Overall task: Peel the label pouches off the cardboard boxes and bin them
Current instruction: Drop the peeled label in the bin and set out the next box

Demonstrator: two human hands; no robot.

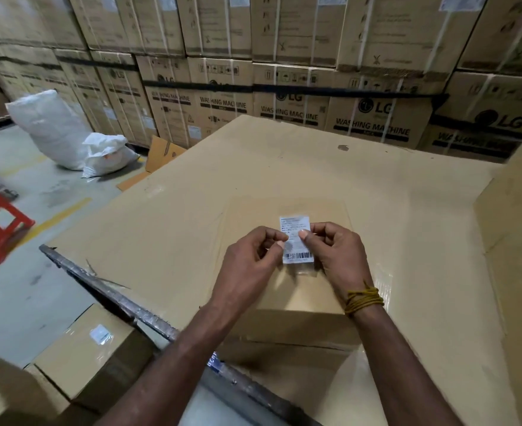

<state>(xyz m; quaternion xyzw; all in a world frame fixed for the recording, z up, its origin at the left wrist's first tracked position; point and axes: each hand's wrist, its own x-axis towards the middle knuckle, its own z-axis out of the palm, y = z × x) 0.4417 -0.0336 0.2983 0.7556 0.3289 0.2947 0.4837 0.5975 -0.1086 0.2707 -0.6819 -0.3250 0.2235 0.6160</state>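
Both hands, left hand [253, 256] and right hand [335, 252], are pinching the label pouch [296, 239] just above the cardboard box [192, 195]; it is looking light, floppy, best gripped at its edges.

"LG" and "WASHING MACHINE" on the stacked cartons [373, 118]; label pouch [296, 239] print seemingly illegible.

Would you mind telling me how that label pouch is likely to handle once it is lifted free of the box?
The label pouch looks thin and light: both hands pinch it with fingertips alone. Its clear lower edge suggests plastic film, so it will probably flop and feel slippery. It seems unlikely to break.
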